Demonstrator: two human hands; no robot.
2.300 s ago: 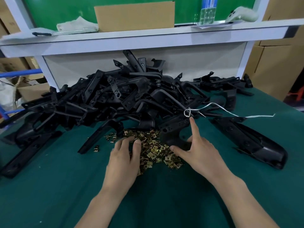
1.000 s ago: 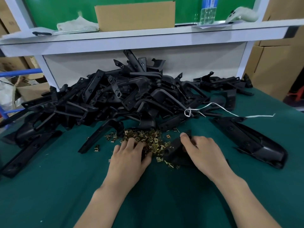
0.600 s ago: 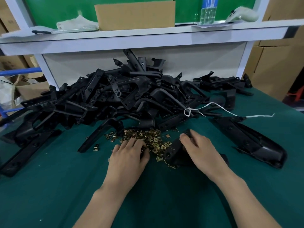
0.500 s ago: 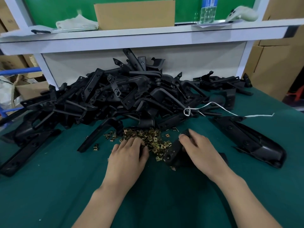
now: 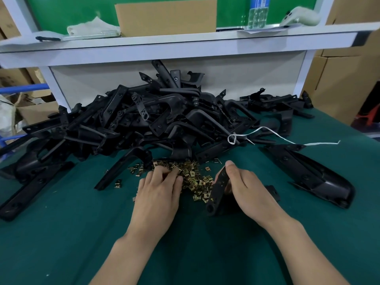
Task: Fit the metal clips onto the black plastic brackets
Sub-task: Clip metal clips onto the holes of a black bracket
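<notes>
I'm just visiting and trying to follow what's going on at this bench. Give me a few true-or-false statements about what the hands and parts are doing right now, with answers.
1. The right hand grips a black bracket. True.
2. The metal clips sit inside a cardboard box. False: they lie loose on the table, in front of the bracket heap.
3. The left hand touches the metal clips. True.
4. The table cover is red. False: it is dark green.
5. A white string lies over the right side of the bracket heap. True.
</notes>
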